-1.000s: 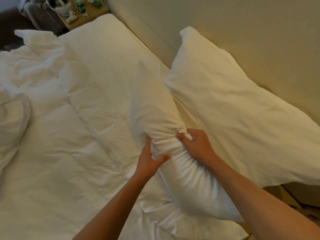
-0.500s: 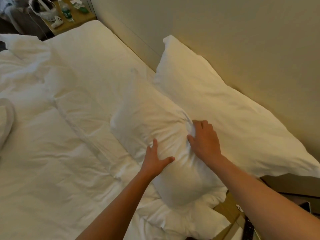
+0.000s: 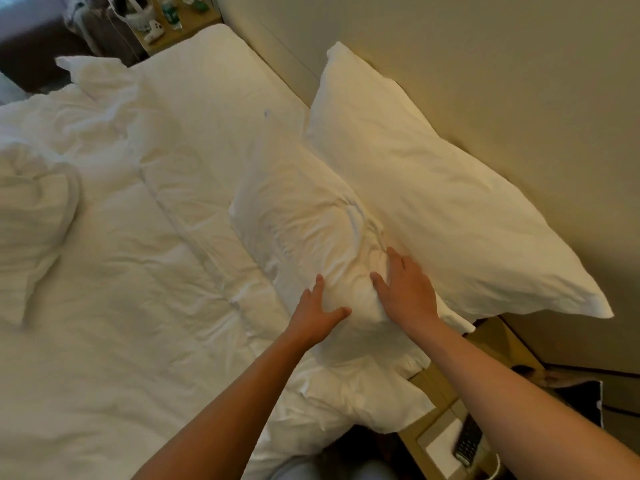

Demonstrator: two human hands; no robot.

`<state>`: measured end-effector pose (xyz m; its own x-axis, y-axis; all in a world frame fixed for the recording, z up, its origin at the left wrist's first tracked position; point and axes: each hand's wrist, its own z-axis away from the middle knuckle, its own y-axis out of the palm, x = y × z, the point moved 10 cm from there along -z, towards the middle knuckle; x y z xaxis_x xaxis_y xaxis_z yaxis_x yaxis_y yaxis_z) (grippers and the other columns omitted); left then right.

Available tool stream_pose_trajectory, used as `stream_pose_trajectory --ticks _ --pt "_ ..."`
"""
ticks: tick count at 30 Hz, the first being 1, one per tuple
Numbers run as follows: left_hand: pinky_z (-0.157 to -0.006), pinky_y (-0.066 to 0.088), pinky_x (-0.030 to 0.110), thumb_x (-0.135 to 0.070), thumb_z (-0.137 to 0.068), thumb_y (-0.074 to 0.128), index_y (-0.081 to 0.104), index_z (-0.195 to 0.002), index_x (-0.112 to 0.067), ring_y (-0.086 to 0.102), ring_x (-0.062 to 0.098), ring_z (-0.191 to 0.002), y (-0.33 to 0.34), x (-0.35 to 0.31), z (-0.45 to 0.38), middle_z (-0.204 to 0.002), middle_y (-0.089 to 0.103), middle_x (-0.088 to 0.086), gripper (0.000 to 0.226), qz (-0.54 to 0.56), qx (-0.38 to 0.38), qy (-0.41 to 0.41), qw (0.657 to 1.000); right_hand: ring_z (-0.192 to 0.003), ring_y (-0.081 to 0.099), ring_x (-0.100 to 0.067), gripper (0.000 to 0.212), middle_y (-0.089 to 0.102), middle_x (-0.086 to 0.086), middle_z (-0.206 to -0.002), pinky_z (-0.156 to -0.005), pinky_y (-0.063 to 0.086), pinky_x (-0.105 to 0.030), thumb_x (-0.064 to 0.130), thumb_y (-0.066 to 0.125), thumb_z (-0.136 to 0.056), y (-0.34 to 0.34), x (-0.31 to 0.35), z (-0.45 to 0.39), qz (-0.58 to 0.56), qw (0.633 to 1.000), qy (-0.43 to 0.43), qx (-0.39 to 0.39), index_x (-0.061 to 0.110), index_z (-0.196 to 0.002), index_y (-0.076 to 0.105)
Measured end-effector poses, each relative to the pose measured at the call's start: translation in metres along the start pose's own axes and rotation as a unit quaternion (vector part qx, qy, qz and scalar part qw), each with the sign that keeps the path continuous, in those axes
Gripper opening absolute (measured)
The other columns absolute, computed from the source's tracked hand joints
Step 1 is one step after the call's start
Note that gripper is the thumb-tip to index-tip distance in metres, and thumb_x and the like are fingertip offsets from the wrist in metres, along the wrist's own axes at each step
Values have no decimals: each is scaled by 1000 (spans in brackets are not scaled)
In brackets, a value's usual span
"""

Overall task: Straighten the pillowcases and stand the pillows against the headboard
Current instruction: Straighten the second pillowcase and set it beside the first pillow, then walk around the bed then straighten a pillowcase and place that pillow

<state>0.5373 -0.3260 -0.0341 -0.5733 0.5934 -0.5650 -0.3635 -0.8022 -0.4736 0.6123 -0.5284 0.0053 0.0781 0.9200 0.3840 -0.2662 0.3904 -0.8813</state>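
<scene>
Both hands lie spread on the near end of the crumpled pillow [image 3: 311, 223]: left hand [image 3: 317, 308] flat on its side, right hand [image 3: 405, 289] pressing its top, just beside the smooth pillow [image 3: 433, 188] leaning on the headboard [image 3: 485, 81]. Smoothing outward from the middle should flatten the creases before lifting; both forearms reach forward, nearly straight.

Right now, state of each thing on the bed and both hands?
Near pillow: lying down, case wrinkled, not stood up.
Far pillow: leaning against the headboard, case smooth.
Duvet: rumpled.
Left hand: open, flat on near pillow.
Right hand: open, pressing near pillow.
</scene>
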Motion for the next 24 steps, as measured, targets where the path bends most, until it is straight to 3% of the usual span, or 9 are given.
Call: stream_pose_trajectory --ticks 5,10,12,15,20,24 --pt "-120 36 47 -48 -90 69 27 -161 -24 40 27 -147 11 2 43 -164 35 6 86 111 -11 -36 993 -142 41 -33 63 40 -13 -159 -114 39 -45 44 51 -103 -1 -4 33 14 998 -54 41 13 -156 37" --pt "-109 49 48 -47 -93 67 49 -149 -25 59 21 -126 -4 21 104 -141 59 5 63 213 -52 -56 974 -151 33 -34 59 30 -14 -166 -124 31 -47 41 56 -101 -6 13 88 39 988 -140 61 15 -153 45" --pt "-107 50 47 -46 -94 65 56 -142 -26 61 18 -121 -14 37 131 -131 65 1 53 240 -70 -57 967 -147 39 -31 56 40 -11 -161 -120 36 -45 44 55 -102 -2 23 112 24 984 -159 82 14 -149 49" --pt "-103 54 45 -48 -95 62 62 -133 -28 64 14 -116 -34 71 176 -123 69 -4 43 278 -119 -59 951 -128 56 -26 49 61 -6 -137 -104 47 -38 49 56 -101 15 41 150 -2 975 -175 134 15 -137 59" --pt "-93 59 33 -47 -96 62 67 -120 -36 68 5 -106 -61 162 271 -116 71 -13 27 359 -220 -77 904 -120 61 -12 42 65 8 -131 -99 49 -29 52 58 -100 60 100 230 -45 946 -219 235 27 -134 62" --pt "-88 60 29 -44 -98 61 68 -119 -34 69 1 -103 -61 259 365 -111 72 -14 25 410 -308 -107 852 -104 61 -4 25 65 18 -112 -85 47 -21 57 55 -98 106 183 309 -29 916 -277 289 38 -113 63"
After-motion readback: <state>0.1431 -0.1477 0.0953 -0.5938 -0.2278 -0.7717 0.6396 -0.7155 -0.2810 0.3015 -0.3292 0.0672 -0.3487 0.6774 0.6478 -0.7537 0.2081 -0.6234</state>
